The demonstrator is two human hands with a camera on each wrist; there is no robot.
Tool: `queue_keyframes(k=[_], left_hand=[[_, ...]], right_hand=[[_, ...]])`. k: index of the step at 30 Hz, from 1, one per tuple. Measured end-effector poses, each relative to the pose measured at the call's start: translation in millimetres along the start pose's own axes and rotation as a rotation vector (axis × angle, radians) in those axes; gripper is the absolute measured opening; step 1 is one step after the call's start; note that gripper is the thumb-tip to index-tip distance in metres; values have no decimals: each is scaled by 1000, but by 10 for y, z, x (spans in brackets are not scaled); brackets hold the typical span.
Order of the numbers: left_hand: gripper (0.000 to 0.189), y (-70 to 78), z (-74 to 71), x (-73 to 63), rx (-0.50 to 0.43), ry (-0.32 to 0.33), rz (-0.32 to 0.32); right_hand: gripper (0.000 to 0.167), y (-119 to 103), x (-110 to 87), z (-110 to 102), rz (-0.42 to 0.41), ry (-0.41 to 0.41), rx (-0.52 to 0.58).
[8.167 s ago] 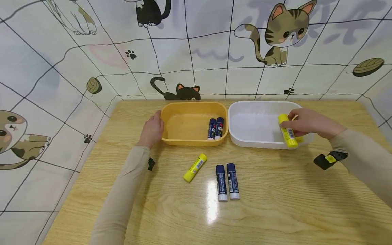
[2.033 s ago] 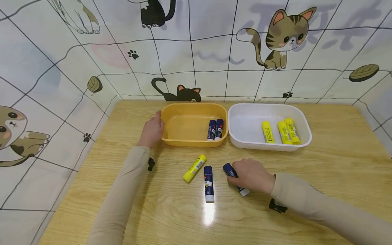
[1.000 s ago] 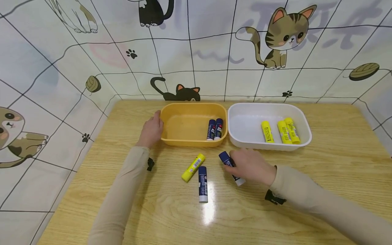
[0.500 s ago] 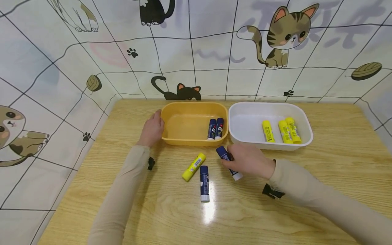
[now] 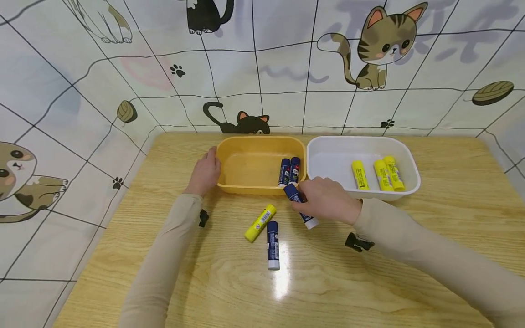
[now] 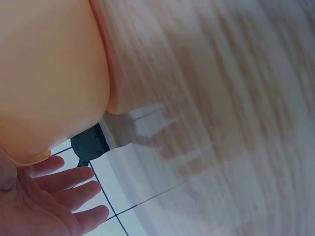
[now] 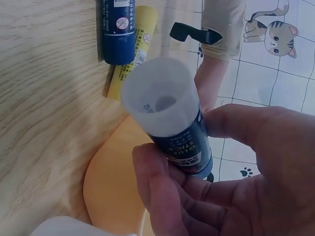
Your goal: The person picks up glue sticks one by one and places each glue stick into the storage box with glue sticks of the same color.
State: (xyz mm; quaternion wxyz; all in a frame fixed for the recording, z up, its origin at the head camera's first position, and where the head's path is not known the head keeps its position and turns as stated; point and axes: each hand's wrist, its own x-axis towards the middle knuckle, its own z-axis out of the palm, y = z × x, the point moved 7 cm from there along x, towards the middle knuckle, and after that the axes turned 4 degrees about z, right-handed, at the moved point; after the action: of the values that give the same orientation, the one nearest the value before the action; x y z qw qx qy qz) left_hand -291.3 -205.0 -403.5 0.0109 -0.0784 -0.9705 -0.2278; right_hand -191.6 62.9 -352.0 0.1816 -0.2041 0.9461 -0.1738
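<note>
In the head view my right hand [image 5: 328,200] pinches a dark blue glue stick [image 5: 293,193] with a white end, tilted, its blue end at the front right corner of the orange tray [image 5: 246,190]. The right wrist view shows the thumb and fingers round this glue stick [image 7: 184,147], its hollow white end facing the camera. My left hand [image 5: 203,173] rests against the orange tray's left end; in the left wrist view its fingers [image 6: 74,196] are loosely extended beside the tray wall [image 6: 54,73]. Two blue glue sticks [image 5: 285,173] lie inside the orange tray, at its right.
Right of the orange tray, touching it, stands a white tray [image 5: 381,196] with several yellow glue sticks [image 5: 360,175]. On the wooden table [image 5: 348,291] in front lie one yellow glue stick [image 5: 260,223] and one blue glue stick [image 5: 273,246]. A cat-printed sheet [image 5: 283,73] borders the table behind.
Earlier my right hand held a yellow glue stick at the white tray, now lying inside. It then took a blue one and moved it toward the orange tray. My left hand stays put.
</note>
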Motion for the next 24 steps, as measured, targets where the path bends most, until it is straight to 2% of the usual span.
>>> queue_keyframes(k=[6, 13, 24], left_hand=[[45, 3, -2, -4, 7, 2, 0], [44, 20, -9, -6, 4, 9, 12], [45, 15, -5, 7, 20, 16, 24]], right_hand=[[30, -20, 55, 21, 3, -11, 8], [33, 2, 133, -52, 13, -3, -12], [36, 54, 389, -187, 50, -1, 3]])
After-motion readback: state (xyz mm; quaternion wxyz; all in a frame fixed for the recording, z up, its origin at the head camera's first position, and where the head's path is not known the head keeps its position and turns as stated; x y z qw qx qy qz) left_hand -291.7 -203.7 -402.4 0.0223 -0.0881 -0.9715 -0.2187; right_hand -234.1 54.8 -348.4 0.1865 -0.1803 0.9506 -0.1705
